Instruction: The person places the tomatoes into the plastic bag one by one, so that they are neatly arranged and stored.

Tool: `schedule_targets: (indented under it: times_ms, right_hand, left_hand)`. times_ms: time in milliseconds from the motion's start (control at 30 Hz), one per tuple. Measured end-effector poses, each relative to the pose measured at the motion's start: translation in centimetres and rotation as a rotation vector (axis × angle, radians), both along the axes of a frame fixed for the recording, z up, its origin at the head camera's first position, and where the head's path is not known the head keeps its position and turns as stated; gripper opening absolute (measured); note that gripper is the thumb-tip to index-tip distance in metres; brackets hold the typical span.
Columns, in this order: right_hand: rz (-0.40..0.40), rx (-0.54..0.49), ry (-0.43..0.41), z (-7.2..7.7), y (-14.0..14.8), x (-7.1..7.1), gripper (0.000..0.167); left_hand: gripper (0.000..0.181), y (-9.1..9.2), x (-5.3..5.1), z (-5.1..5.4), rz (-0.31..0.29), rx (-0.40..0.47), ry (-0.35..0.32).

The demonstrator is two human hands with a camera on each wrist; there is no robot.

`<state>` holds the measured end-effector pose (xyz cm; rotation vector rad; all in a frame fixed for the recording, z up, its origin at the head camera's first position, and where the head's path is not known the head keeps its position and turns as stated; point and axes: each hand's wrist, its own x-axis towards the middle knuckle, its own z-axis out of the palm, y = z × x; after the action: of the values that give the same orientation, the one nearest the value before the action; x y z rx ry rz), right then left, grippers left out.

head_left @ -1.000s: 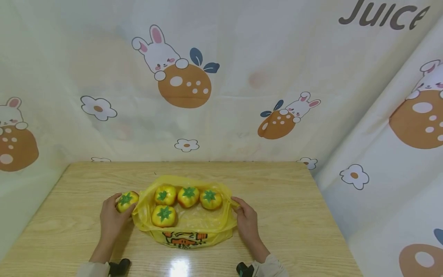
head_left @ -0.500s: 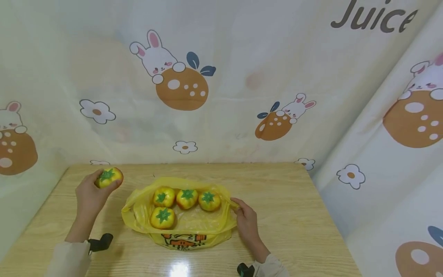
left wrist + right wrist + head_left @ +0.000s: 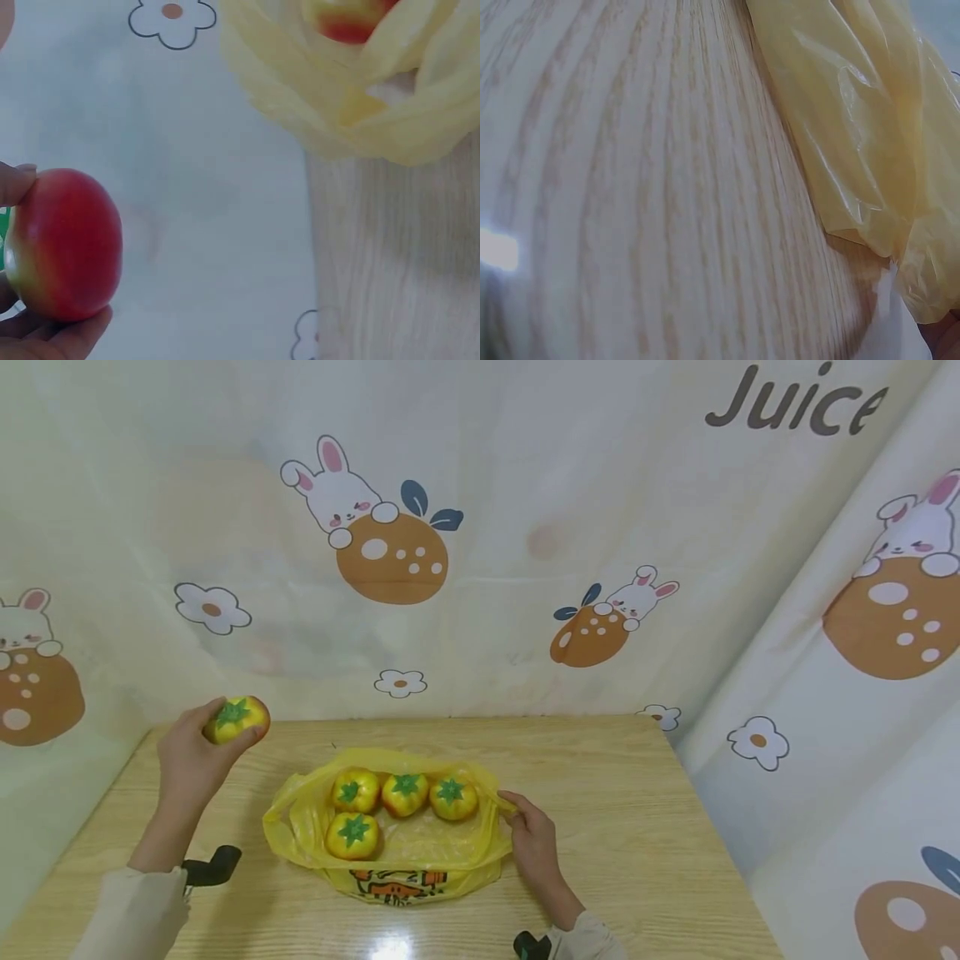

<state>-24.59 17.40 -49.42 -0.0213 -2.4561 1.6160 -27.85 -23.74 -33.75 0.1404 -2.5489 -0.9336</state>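
Note:
In the head view, my left hand (image 3: 197, 752) holds up a yellow-and-red fruit (image 3: 243, 718) with a green star-shaped leafy top. It is at the far left, above the table and apart from the bag. The left wrist view shows the red underside of this fruit (image 3: 71, 244) between thumb and fingers. A yellow plastic bag (image 3: 420, 864) lies with its mouth spread wide. Several similar fruits (image 3: 453, 797) sit inside, three along the back and one at front left. My right hand (image 3: 534, 839) pinches the bag's right rim; the right wrist view shows mostly bag (image 3: 840, 127).
The wooden table (image 3: 622, 827) extends around the bag. A curtain (image 3: 495, 568) printed with rabbits and flowers hangs behind it and along the sides. Dark wrist mounts (image 3: 213, 866) stick out near both sleeves.
My left hand has carried the fruit left and up, away from the bag's left rim, which has spread outward. My right hand stays on the right rim.

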Motion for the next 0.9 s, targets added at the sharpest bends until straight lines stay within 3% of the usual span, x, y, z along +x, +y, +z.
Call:
schedule_targets:
  times_ms: [300, 633, 900]
  right_hand:
    - [0.017, -0.009, 0.042, -0.3, 0.0, 0.1, 0.040]
    - [0.014, -0.013, -0.009, -0.4, 0.0, 0.0, 0.039]
    - [0.005, -0.002, 0.011, -0.6, 0.1, 0.0, 0.035]
  left_hand:
    - [0.065, 0.6, 0.0, 1.2, -0.034, -0.024, 0.024]
    - [0.063, 2.6, -0.5, 2.8, -0.072, -0.054, 0.060]
    - [0.065, 3.8, -0.8, 3.3, -0.094, -0.044, 0.059]
